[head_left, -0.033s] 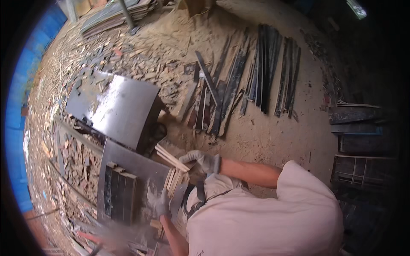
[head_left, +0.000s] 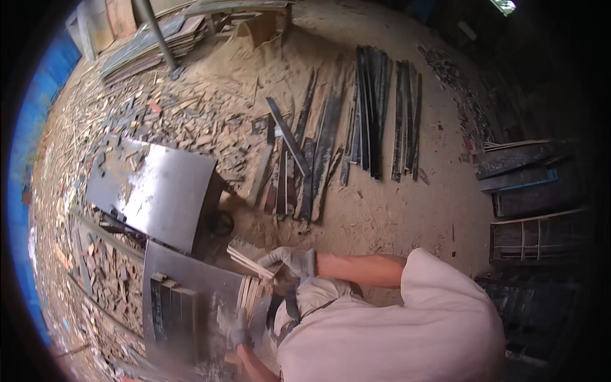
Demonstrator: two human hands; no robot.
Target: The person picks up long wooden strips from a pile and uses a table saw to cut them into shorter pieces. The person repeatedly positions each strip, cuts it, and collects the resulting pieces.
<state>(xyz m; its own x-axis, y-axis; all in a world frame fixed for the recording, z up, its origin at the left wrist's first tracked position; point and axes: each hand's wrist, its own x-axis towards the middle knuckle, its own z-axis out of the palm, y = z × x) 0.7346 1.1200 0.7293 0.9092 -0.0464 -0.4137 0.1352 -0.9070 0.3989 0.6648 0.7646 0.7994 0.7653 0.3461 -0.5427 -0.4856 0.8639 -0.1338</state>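
Observation:
My gloved right hand [head_left: 289, 261] grips a few thin pale wooden strips [head_left: 247, 258], their far ends sticking out to the left. Just below, a second bunch of pale strips [head_left: 250, 291] lies at the right edge of a grey metal worktable [head_left: 219, 270]. Beside the lower ends of that bunch is my gloved left hand [head_left: 234, 328], somewhat blurred, fingers apart and seemingly touching the strips. Further left on the worktable sits a row of dark boards [head_left: 175, 312] laid side by side.
Beyond the worktable stands another shiny metal table [head_left: 165, 191]. Wood scraps [head_left: 114, 280] cover the ground at left. Long dark planks [head_left: 372, 114] lie on the dirt ahead. Stacked dark panels [head_left: 528, 172] are at right. A blue wall [head_left: 32, 191] runs along the far left.
The view has shifted, so the surroundings sit lower and further left. Both hands keep about the same places by the strips.

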